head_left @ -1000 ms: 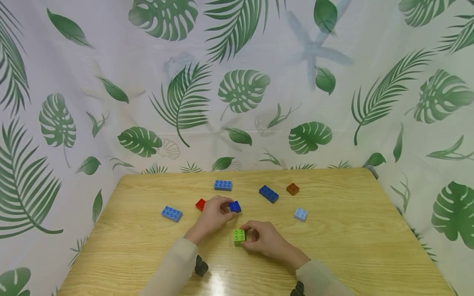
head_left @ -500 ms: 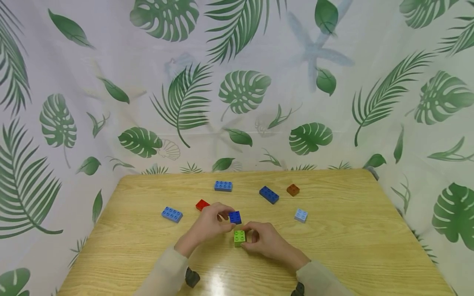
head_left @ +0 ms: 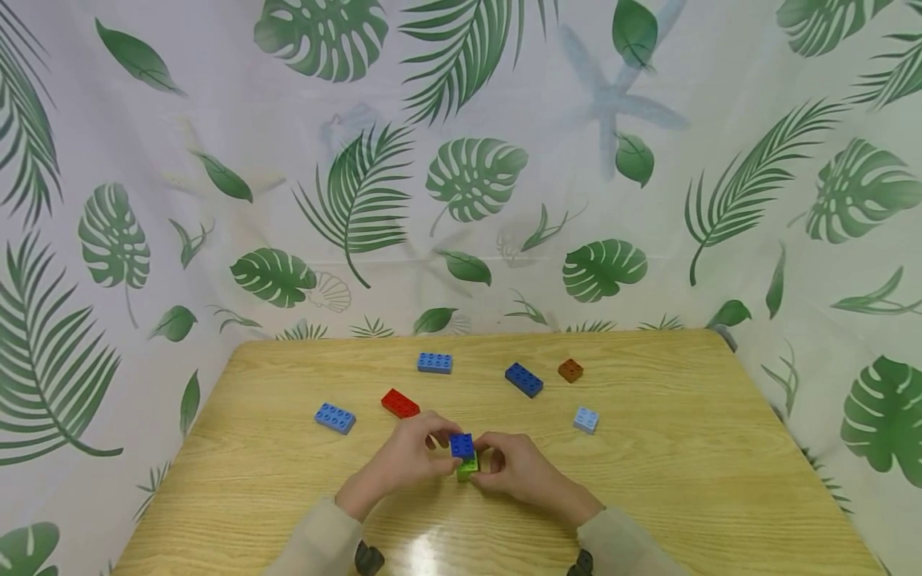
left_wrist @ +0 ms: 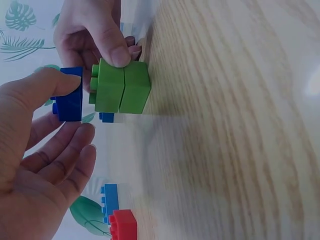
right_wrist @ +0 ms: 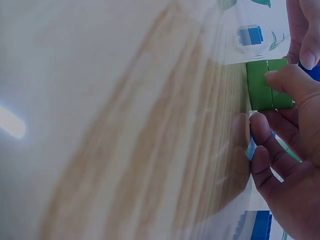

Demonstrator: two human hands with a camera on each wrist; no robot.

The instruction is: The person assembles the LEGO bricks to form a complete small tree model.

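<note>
Two green bricks, stacked one on the other (left_wrist: 122,87), stand on the wooden table. My right hand (head_left: 520,468) pinches the stack from the right, its thumb across the seam in the right wrist view. Just over the stack's studs, my left hand (head_left: 406,456) holds a dark blue four-stud brick (left_wrist: 70,102) between thumb and fingers. The left wrist view shows a narrow gap between the blue brick and the green studs. Behind the left hand lies a red brick (head_left: 399,404).
Light blue bricks lie at the left (head_left: 334,418) and at the back (head_left: 435,363). A long dark blue brick (head_left: 523,379), a brown brick (head_left: 571,370) and a small pale blue brick (head_left: 586,420) lie to the right. A leaf-print curtain (head_left: 461,192) hangs behind the table.
My left hand has brought the blue brick nearer, from behind the green stack to above it. More of the red brick shows now. My right hand has stayed at the green bricks.
</note>
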